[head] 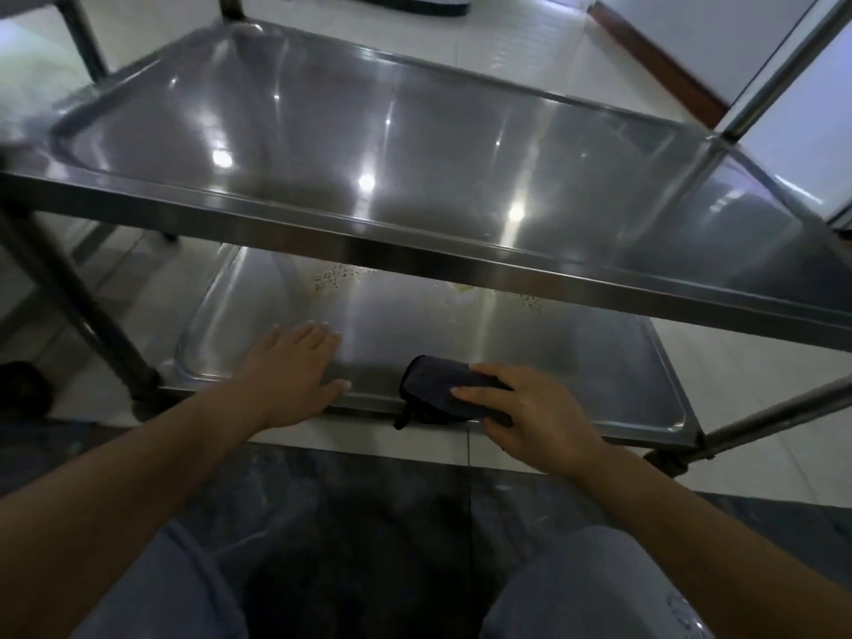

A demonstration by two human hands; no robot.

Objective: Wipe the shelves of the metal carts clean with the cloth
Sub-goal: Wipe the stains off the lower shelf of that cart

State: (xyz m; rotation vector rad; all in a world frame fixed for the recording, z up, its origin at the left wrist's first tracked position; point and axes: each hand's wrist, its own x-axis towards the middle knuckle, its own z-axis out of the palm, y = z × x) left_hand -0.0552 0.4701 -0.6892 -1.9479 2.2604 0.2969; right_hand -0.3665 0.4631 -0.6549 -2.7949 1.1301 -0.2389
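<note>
Now | left hand (295, 371) flat on lower shelf (530, 334) | right hand (521, 408) grip clamped on cloth (433, 389)

No legible text, label, brand, number or sign appears on any surface in view. The steel shelves of the cart (415, 251) carry only reflected light spots, and the dark cloth (433, 389) shows no readable tag or print.

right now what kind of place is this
Probably a commercial kitchen or canteen back room: a stainless steel cart with tray shelves, crumbs on its lower shelf, and a pale tiled floor.
</note>
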